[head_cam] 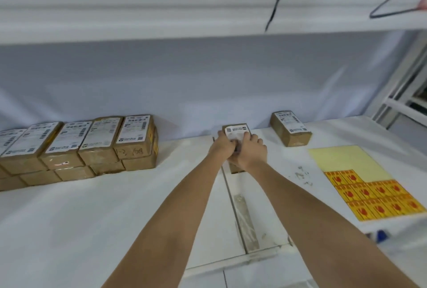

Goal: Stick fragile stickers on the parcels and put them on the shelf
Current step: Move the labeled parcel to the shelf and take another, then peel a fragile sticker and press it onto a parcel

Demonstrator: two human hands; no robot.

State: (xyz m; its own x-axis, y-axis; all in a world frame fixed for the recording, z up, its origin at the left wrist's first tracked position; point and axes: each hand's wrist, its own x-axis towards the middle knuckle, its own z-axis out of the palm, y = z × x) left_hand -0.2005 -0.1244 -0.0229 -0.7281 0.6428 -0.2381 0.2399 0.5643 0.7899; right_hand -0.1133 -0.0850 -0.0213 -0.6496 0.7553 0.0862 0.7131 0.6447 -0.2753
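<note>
A small brown parcel (238, 129) with a white shipping label lies on the white surface at the middle, far from me. My left hand (221, 146) and my right hand (253, 151) both rest on top of it, fingers curled over the label, arms stretched forward. What is under my fingers is hidden. A sticker sheet (369, 193) lies at the right, its near part filled with several red-and-yellow fragile stickers, its far part bare yellow backing. Another labelled parcel (290, 128) lies alone at the back right.
Several labelled brown parcels (76, 146) are stacked in two layers at the left against the white backdrop. A white shelf board (161, 31) runs overhead. A seam (233, 200) divides the white surface. A metal rack frame (406, 93) stands at the far right.
</note>
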